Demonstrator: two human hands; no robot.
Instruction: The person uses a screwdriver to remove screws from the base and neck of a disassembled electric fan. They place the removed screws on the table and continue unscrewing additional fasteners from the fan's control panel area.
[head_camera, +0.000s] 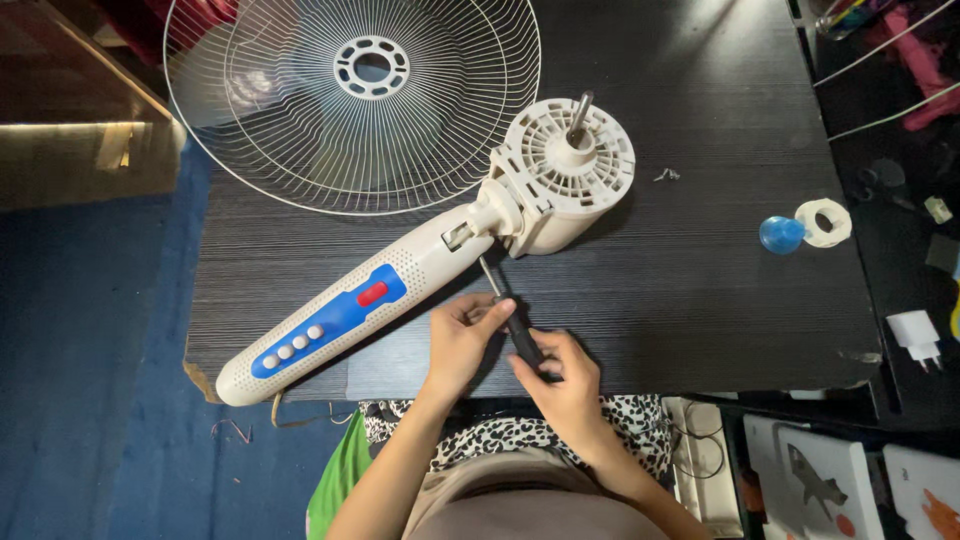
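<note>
A cream fan body (420, 262) lies diagonally on the dark table (700, 300), with a blue control panel and a red switch on its neck. Its motor housing (565, 170) faces up with the bare shaft sticking out. A black-handled screwdriver (510, 320) points up at the joint between neck and motor. My right hand (565, 380) grips the screwdriver's handle. My left hand (462, 335) pinches the shaft end of the handle just below the neck.
A white wire fan grille (300, 150) lies at the table's back left. A blue cap (781, 235) and a white ring nut (825, 222) sit at the right. A white plug adapter (916, 333) lies off the right edge. Blue floor is at the left.
</note>
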